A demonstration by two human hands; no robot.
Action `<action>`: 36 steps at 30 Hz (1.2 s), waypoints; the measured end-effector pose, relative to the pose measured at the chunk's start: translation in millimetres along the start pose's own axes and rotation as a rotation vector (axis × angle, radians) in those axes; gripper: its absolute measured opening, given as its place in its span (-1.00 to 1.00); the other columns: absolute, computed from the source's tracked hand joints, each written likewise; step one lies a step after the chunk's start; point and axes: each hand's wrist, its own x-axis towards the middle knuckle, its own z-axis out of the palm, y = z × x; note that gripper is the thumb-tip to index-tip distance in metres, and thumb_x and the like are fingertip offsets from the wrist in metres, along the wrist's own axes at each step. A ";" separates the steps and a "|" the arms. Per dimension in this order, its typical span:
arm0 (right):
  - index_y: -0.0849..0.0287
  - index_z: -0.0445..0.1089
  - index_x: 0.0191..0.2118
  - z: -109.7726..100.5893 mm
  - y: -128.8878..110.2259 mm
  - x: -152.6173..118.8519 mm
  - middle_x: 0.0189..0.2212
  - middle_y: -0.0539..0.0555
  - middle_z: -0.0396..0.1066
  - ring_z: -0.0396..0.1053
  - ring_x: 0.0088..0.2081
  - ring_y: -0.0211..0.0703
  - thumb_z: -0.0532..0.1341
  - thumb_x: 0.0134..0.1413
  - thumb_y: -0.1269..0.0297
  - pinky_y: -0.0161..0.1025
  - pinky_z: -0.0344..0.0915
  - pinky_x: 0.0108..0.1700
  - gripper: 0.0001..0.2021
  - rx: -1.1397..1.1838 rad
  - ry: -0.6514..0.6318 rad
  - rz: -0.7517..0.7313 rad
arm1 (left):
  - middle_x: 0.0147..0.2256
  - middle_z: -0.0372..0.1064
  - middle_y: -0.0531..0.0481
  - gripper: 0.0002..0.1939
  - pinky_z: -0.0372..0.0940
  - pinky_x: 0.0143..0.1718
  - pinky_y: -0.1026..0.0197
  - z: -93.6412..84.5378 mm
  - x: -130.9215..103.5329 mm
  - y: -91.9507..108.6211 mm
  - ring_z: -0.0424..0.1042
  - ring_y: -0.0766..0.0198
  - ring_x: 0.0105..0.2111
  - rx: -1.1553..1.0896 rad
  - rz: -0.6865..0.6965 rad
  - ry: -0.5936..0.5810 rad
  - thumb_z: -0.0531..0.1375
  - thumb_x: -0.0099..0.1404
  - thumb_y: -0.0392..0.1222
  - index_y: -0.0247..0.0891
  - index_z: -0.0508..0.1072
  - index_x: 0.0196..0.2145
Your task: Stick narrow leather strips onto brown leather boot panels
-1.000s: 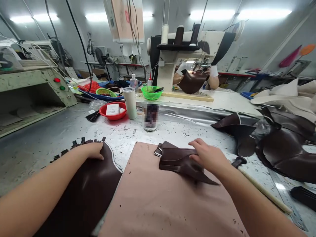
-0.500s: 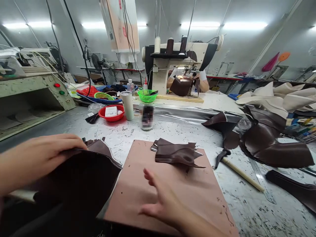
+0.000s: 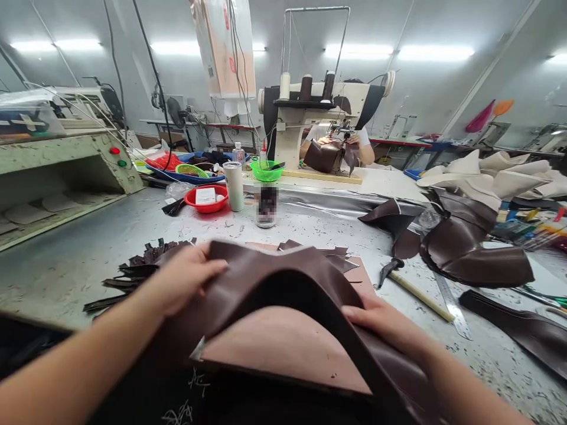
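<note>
A large curved piece of dark brown leather [image 3: 283, 277] arches over a pinkish-brown cutting board [image 3: 283, 348] in front of me. My left hand [image 3: 186, 280] grips its upper left edge. Holding the leather's right limb near the board's right side is my right hand [image 3: 385, 321]. Just behind the arch, a small stack of brown leather pieces [image 3: 330, 252] peeks out on the board. Several dark leather offcut strips [image 3: 137, 268] lie on the table to the left of my left hand.
A wooden-handled tool [image 3: 407, 286] and a metal ruler [image 3: 452, 304] lie to the right, with leather heaps [image 3: 460, 248] beyond. A glass jar [image 3: 266, 205], white tumbler [image 3: 234, 186] and red bowl [image 3: 206, 198] stand further back. A person works at a sewing machine [image 3: 319, 106] across the table.
My left hand has carried the big leather piece from the left onto the board. My right hand came up from the board and took hold of the leather's right side.
</note>
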 end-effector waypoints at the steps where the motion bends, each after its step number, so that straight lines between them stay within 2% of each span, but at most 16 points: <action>1: 0.06 0.37 -0.04 -15.9 5.1 -15.8 -0.11 0.09 0.43 0.36 -0.05 0.06 0.28 -0.14 0.07 -0.07 0.27 -0.02 -0.53 -0.079 -0.052 0.083 | -0.56 0.31 0.13 -0.59 0.04 -0.71 0.45 21.9 0.5 -22.0 0.15 0.47 -0.70 -0.021 -0.065 -0.112 0.19 -0.07 -0.13 -0.37 0.34 -0.24; 2: 0.06 0.39 -0.06 -28.9 11.3 -31.4 -0.16 0.08 0.46 0.37 -0.08 0.05 0.25 -0.11 0.07 -0.09 0.30 -0.06 -0.57 -0.165 -0.110 0.176 | -0.54 0.30 0.11 -0.62 0.02 -0.73 0.42 43.2 -0.3 -43.3 0.15 0.44 -0.70 -0.020 -0.087 -0.220 0.16 -0.05 -0.15 -0.34 0.32 -0.23; 4: 0.10 0.45 -0.24 -46.2 23.4 -57.4 -0.39 0.08 0.49 0.43 -0.19 0.05 0.24 -0.12 0.13 -0.13 0.35 -0.20 -0.73 -0.477 -0.193 0.386 | -0.45 0.32 0.06 -0.66 0.04 -0.75 0.36 79.4 -4.3 -78.5 0.17 0.39 -0.68 0.043 -0.120 -0.357 0.12 0.00 -0.18 -0.28 0.30 -0.21; 6: 0.14 0.43 -0.47 -52.4 29.5 -68.4 -0.57 0.09 0.43 0.44 -0.35 0.05 0.24 -0.13 0.22 -0.16 0.33 -0.35 -0.89 -0.875 -0.161 0.511 | -0.41 0.33 0.01 -0.72 0.16 -0.64 0.31 102.5 -8.7 -99.7 0.28 0.29 -0.57 0.107 -0.053 -0.365 0.09 0.05 -0.19 -0.26 0.30 -0.23; 7: 0.15 0.40 -0.52 -51.1 29.8 -66.2 -0.59 0.10 0.41 0.42 -0.41 0.03 0.22 -0.10 0.23 -0.16 0.31 -0.40 -0.88 -1.032 -0.117 0.502 | -0.39 0.33 -0.01 -0.73 0.21 -0.55 0.27 108.8 -10.0 -105.1 0.33 0.24 -0.49 0.134 -0.015 -0.342 0.09 0.07 -0.20 -0.25 0.30 -0.22; 9: 0.14 0.38 -0.46 -38.5 27.7 -46.8 -0.49 0.12 0.44 0.40 -0.41 -0.01 0.13 0.03 0.21 -0.13 0.30 -0.36 -0.83 -1.140 -0.041 0.315 | -0.35 0.36 -0.04 -0.70 0.24 -0.36 0.20 113.6 -10.9 -108.4 0.36 0.15 -0.34 0.178 0.037 -0.290 0.11 0.08 -0.20 -0.24 0.29 -0.18; 11: 0.11 0.36 -0.26 -13.7 26.9 -13.1 -0.27 0.13 0.44 0.39 -0.25 -0.05 0.06 0.11 0.23 -0.12 0.30 -0.20 -0.83 -1.012 -0.039 0.008 | -0.33 0.36 -0.05 -0.71 0.23 -0.29 0.17 112.8 -10.6 -107.0 0.36 0.12 -0.29 0.200 0.039 -0.296 0.11 0.10 -0.17 -0.24 0.26 -0.18; 13: 0.12 0.29 -0.09 18.2 31.2 24.1 -0.08 0.15 0.36 0.32 -0.07 -0.08 0.11 0.07 0.29 -0.13 0.24 -0.04 -0.75 -0.841 -0.095 -0.255 | -0.34 0.36 -0.03 -0.75 0.22 -0.30 0.18 110.9 -10.4 -105.8 0.35 0.14 -0.30 0.195 0.050 -0.311 0.10 0.11 -0.18 -0.22 0.25 -0.21; 14: 0.14 0.28 -0.08 34.2 35.3 40.7 -0.07 0.15 0.36 0.32 -0.07 -0.09 0.12 0.06 0.32 -0.15 0.24 -0.04 -0.74 -0.760 -0.113 -0.321 | -0.35 0.35 -0.01 -0.75 0.22 -0.31 0.19 110.1 -10.4 -106.1 0.34 0.16 -0.31 0.185 0.060 -0.303 0.10 0.10 -0.20 -0.22 0.25 -0.22; 16: 0.17 0.30 -0.17 61.0 45.8 65.9 -0.20 0.13 0.41 0.36 -0.18 -0.14 0.10 0.06 0.37 -0.19 0.29 -0.14 -0.82 -0.619 -0.087 -0.324 | -0.39 0.34 0.02 -0.76 0.22 -0.32 0.21 108.9 -10.2 -108.3 0.33 0.19 -0.34 0.135 0.060 -0.262 0.10 0.09 -0.21 -0.23 0.27 -0.23; 18: 0.18 0.31 -0.30 77.3 56.2 78.9 -0.35 0.07 0.42 0.36 -0.31 -0.18 0.09 0.06 0.38 -0.23 0.30 -0.25 -0.91 -0.509 -0.032 -0.307 | -0.41 0.33 0.01 -0.77 0.23 -0.38 0.24 107.5 -9.1 -111.9 0.32 0.22 -0.38 0.023 0.027 -0.226 0.08 0.11 -0.14 -0.25 0.30 -0.25; 21: 0.17 0.31 -0.37 84.4 66.0 82.8 -0.42 0.02 0.39 0.34 -0.36 -0.22 0.11 0.01 0.40 -0.26 0.28 -0.28 -0.94 -0.414 0.031 -0.357 | -0.44 0.28 0.01 -0.72 0.23 -0.50 0.30 105.4 -7.1 -116.0 0.28 0.28 -0.44 -0.154 -0.042 -0.220 0.07 0.13 -0.02 -0.29 0.35 -0.32; 23: 0.16 0.32 -0.38 84.5 67.7 82.0 -0.44 0.01 0.38 0.33 -0.38 -0.23 0.11 -0.01 0.41 -0.27 0.27 -0.29 -0.94 -0.403 0.069 -0.385 | -0.44 0.28 0.01 -0.70 0.23 -0.53 0.32 104.7 -6.4 -116.9 0.26 0.30 -0.45 -0.196 -0.062 -0.213 0.10 0.10 -0.02 -0.31 0.39 -0.33; 30: 0.17 0.33 -0.51 86.2 57.9 84.1 -0.47 0.01 0.34 0.30 -0.36 -0.21 0.17 -0.09 0.48 -0.27 0.21 -0.29 -0.91 -0.497 0.152 -0.383 | -0.49 0.32 0.02 -0.68 0.14 -0.60 0.33 105.9 -8.0 -115.8 0.21 0.37 -0.59 -0.123 -0.004 -0.196 0.05 0.14 -0.09 -0.32 0.42 -0.23; 33: 0.18 0.35 -0.52 84.0 53.6 85.0 -0.48 0.02 0.36 0.31 -0.36 -0.21 0.19 -0.09 0.49 -0.26 0.20 -0.28 -0.90 -0.525 0.146 -0.369 | -0.44 0.37 0.00 -0.70 0.16 -0.55 0.33 107.1 -7.4 -115.7 0.25 0.36 -0.55 -0.103 0.040 -0.174 0.06 0.16 -0.12 -0.31 0.44 -0.24; 36: 0.18 0.36 -0.52 82.9 51.5 83.6 -0.50 0.02 0.38 0.31 -0.39 -0.22 0.19 -0.08 0.49 -0.27 0.21 -0.30 -0.90 -0.549 0.138 -0.377 | -0.38 0.42 -0.02 -0.72 0.22 -0.40 0.29 109.5 -7.1 -115.8 0.34 0.29 -0.44 -0.109 0.101 -0.143 0.06 0.19 -0.12 -0.29 0.47 -0.25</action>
